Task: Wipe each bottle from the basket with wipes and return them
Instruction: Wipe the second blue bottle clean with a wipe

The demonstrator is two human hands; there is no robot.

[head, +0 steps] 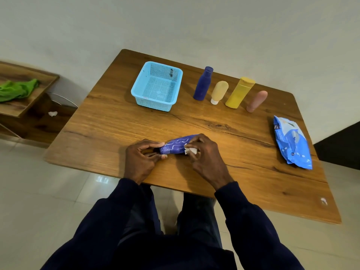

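A purple bottle with white wavy lines [176, 146] lies sideways near the table's front edge. My left hand [143, 158] pinches its left end. My right hand [204, 154] grips its right end and holds a white wipe [191, 151] against it. A light blue basket [157, 85] stands at the back of the table with no bottles inside. To its right stand a dark blue bottle [203, 83], a cream bottle [219, 92], a yellow bottle [240, 92] and a pink bottle [257, 101].
A blue pack of wipes [292, 143] lies near the right edge of the wooden table [116, 121]. A low wooden shelf at the left holds a green cloth [17, 89]. A crumpled white scrap [52, 113] sits lower on it. The floor is tiled.
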